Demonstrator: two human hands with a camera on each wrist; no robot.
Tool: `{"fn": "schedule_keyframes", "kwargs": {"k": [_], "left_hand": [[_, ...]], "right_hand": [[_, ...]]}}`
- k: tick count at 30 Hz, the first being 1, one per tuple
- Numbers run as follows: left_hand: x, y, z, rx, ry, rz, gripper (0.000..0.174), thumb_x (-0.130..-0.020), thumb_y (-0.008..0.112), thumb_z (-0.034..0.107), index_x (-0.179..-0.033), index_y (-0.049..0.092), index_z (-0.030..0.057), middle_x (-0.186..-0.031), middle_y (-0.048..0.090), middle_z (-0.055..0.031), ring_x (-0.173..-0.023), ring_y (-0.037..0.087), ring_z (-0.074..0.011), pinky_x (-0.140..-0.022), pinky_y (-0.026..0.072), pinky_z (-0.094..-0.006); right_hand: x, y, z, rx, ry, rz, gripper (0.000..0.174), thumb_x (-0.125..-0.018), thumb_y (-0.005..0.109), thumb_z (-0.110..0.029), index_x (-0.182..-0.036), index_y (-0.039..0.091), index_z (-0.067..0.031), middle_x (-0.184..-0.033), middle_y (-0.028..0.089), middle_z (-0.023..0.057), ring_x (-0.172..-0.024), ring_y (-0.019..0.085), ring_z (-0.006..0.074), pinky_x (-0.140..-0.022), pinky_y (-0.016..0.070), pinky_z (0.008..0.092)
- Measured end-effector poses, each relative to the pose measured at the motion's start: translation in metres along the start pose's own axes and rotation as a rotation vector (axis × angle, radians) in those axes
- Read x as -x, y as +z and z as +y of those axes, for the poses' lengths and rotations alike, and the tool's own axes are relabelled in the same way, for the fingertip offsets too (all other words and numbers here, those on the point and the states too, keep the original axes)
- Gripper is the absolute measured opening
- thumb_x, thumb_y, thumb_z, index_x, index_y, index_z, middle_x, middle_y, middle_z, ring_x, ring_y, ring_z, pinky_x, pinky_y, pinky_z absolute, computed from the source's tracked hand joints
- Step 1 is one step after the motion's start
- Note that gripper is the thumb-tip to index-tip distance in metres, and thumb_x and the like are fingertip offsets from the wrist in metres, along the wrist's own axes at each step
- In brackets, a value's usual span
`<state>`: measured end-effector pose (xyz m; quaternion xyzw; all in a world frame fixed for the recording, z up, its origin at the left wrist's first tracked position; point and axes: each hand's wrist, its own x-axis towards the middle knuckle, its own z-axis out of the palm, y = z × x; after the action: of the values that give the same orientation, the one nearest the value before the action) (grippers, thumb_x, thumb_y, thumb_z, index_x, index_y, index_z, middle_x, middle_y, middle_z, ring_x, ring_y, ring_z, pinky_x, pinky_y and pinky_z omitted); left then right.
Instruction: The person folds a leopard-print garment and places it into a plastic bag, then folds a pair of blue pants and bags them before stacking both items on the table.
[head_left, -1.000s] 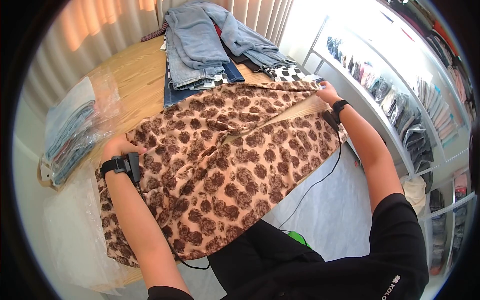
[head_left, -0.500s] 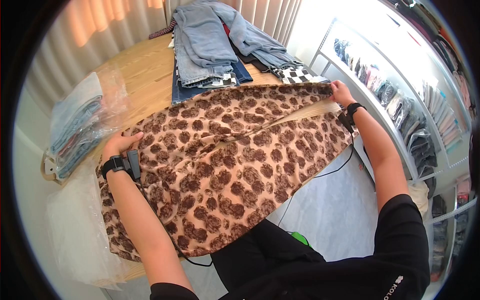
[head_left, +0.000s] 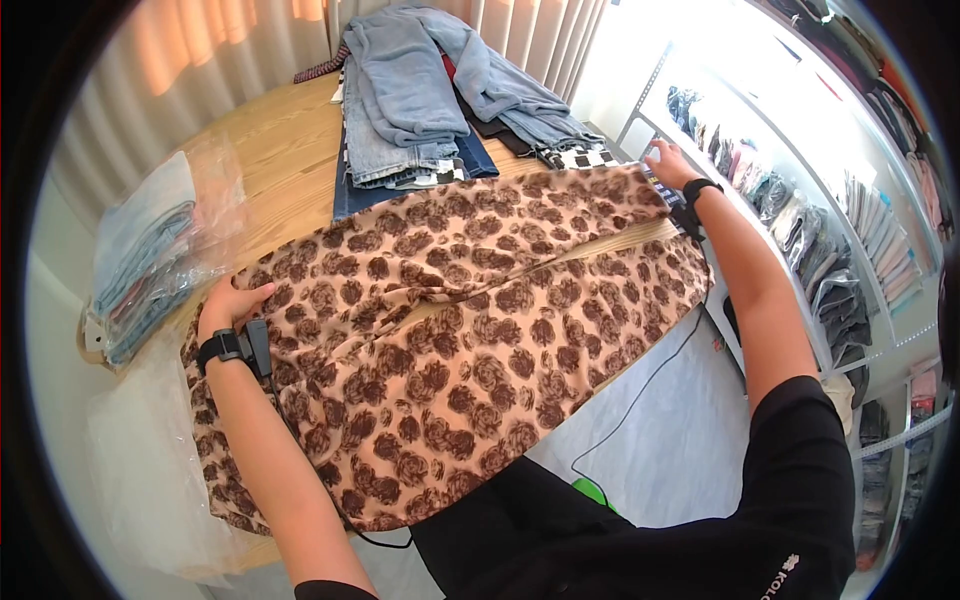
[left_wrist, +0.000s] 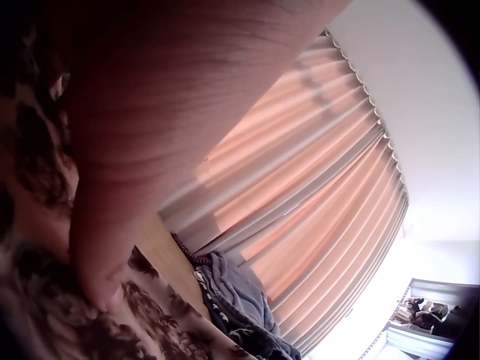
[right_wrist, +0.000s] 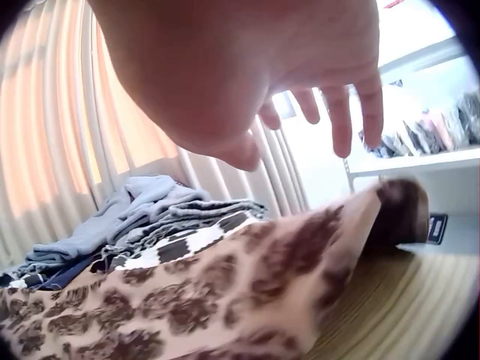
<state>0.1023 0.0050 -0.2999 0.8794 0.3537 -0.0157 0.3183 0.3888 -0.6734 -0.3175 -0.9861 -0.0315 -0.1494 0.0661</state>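
A pair of trousers (head_left: 450, 370) in beige fabric with dark brown rose print lies spread over the table, its two legs reaching to the right. At the left end, my left hand (head_left: 228, 305) rests on the fabric by its upper edge. Its thumb (left_wrist: 101, 270) lies straight on the print in the left wrist view; the other fingers are mostly hidden. My right hand (head_left: 672, 165) is above the far leg's hem, fingers apart and holding nothing. Below it in the right wrist view, that hem (right_wrist: 401, 210) curls up near the table edge.
Light blue jeans (head_left: 400, 90) top a pile of folded clothes at the back, with black-and-white checks below. Bagged folded jeans (head_left: 145, 240) lie at the left, above clear plastic wrapping (head_left: 140, 470). Shelves (head_left: 750, 215) of packed clothes stand right. A cable (head_left: 640, 390) hangs beside the table.
My right hand held the far leg's hem earlier; now it has let go and lifted off, fingers spread. The left hand stays on the fabric, shifted slightly down and left in view.
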Motion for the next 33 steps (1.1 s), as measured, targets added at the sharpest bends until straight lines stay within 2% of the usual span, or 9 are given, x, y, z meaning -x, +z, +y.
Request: {"fn": "schedule_keyframes", "kwargs": {"k": [1,4,10,14,18,24,27,30,33], "left_hand": [[0.000,0.000,-0.002,0.007,0.009,-0.006,0.090,-0.069,0.084,0.036,-0.141,0.039,0.0051,-0.075,0.064,-0.0048,-0.061,0.057,-0.0144,-0.055,0.0475,-0.0325],[-0.013,0.003,-0.011,0.005,-0.017,0.005,0.092,-0.068,0.084,0.039,-0.141,0.039,0.0050,-0.082,0.065,-0.0062,-0.065,0.059,-0.0153,-0.058,0.0487,-0.0326],[-0.021,0.000,-0.011,-0.123,-0.002,-0.073,0.097,-0.068,0.084,0.043,-0.143,0.035,0.0055,-0.102,0.066,-0.0107,-0.077,0.062,-0.0186,-0.065,0.0507,-0.0340],[-0.023,0.008,-0.021,-0.106,0.011,0.056,0.094,-0.069,0.084,0.041,-0.142,0.037,0.0061,-0.107,0.066,-0.0117,-0.085,0.064,-0.0220,-0.071,0.0516,-0.0368],[-0.021,-0.003,-0.015,0.092,0.163,-0.265,0.094,-0.070,0.085,0.031,-0.143,0.033,0.0027,-0.126,0.056,-0.0195,-0.105,0.061,-0.0260,-0.083,0.0524,-0.0387],[0.078,-0.011,-0.021,-0.452,0.168,0.186,0.089,-0.085,0.060,0.054,-0.146,0.026,-0.0012,-0.142,0.034,-0.0338,-0.134,0.037,-0.0372,-0.107,0.0332,-0.0494],[0.172,-0.029,-0.045,-0.442,0.250,-0.030,0.081,-0.084,0.064,0.049,-0.143,0.034,0.0022,-0.148,0.029,-0.0261,-0.134,0.034,-0.0416,-0.108,0.0315,-0.0496],[0.273,-0.009,-0.070,-0.610,0.252,0.004,0.073,-0.081,0.068,0.041,-0.137,0.043,0.0013,-0.142,0.039,-0.0238,-0.130,0.039,-0.0368,-0.108,0.0312,-0.0470],[0.313,0.016,-0.101,-0.655,0.182,-0.089,0.091,-0.071,0.076,0.035,-0.146,0.030,0.0127,-0.142,0.035,-0.0233,-0.130,0.035,-0.0400,-0.112,0.0179,-0.0578]], "right_hand": [[-0.001,0.003,-0.004,-0.042,0.103,-0.153,0.063,-0.091,0.055,-0.033,-0.143,0.030,-0.0067,-0.145,0.027,0.0293,-0.128,0.040,0.0452,-0.108,0.0344,0.0473],[0.004,0.020,-0.010,-0.087,0.131,-0.494,0.066,-0.092,0.053,-0.040,-0.142,0.031,-0.0016,-0.141,0.036,0.0300,-0.129,0.042,0.0359,-0.107,0.0352,0.0411],[0.032,0.066,0.028,-0.208,0.182,-0.520,0.068,-0.093,0.036,-0.052,-0.132,0.047,0.0020,-0.134,0.051,0.0206,-0.124,0.048,0.0322,-0.104,0.0357,0.0402],[0.042,0.050,0.051,-0.252,0.186,-0.642,0.077,-0.091,0.041,-0.056,-0.139,0.037,0.0046,-0.143,0.038,0.0259,-0.132,0.040,0.0335,-0.107,0.0327,0.0375],[0.101,0.009,0.041,-0.405,0.049,-0.233,0.078,-0.086,0.059,-0.045,-0.142,0.032,0.0024,-0.143,0.038,0.0272,-0.133,0.037,0.0369,-0.110,0.0301,0.0396],[0.188,0.039,0.103,-0.440,0.120,0.114,0.084,-0.075,0.074,-0.035,-0.141,0.037,0.0001,-0.138,0.044,0.0233,-0.129,0.040,0.0364,-0.106,0.0346,0.0400],[0.227,0.053,0.112,-0.625,0.354,0.244,0.071,-0.077,0.075,-0.036,-0.131,0.047,-0.0009,-0.126,0.052,0.0171,-0.118,0.048,0.0280,-0.097,0.0415,0.0377],[0.252,0.026,0.086,-1.206,0.668,-0.092,0.047,-0.080,0.073,-0.040,-0.108,0.056,-0.0054,-0.093,0.058,0.0052,-0.081,0.056,0.0135,-0.066,0.0471,0.0284],[0.246,0.039,0.088,-1.165,0.778,0.047,0.030,-0.088,0.064,-0.040,-0.082,0.052,-0.0138,-0.058,0.042,-0.0086,-0.040,0.034,0.0042,-0.036,0.0230,0.0201]]}}
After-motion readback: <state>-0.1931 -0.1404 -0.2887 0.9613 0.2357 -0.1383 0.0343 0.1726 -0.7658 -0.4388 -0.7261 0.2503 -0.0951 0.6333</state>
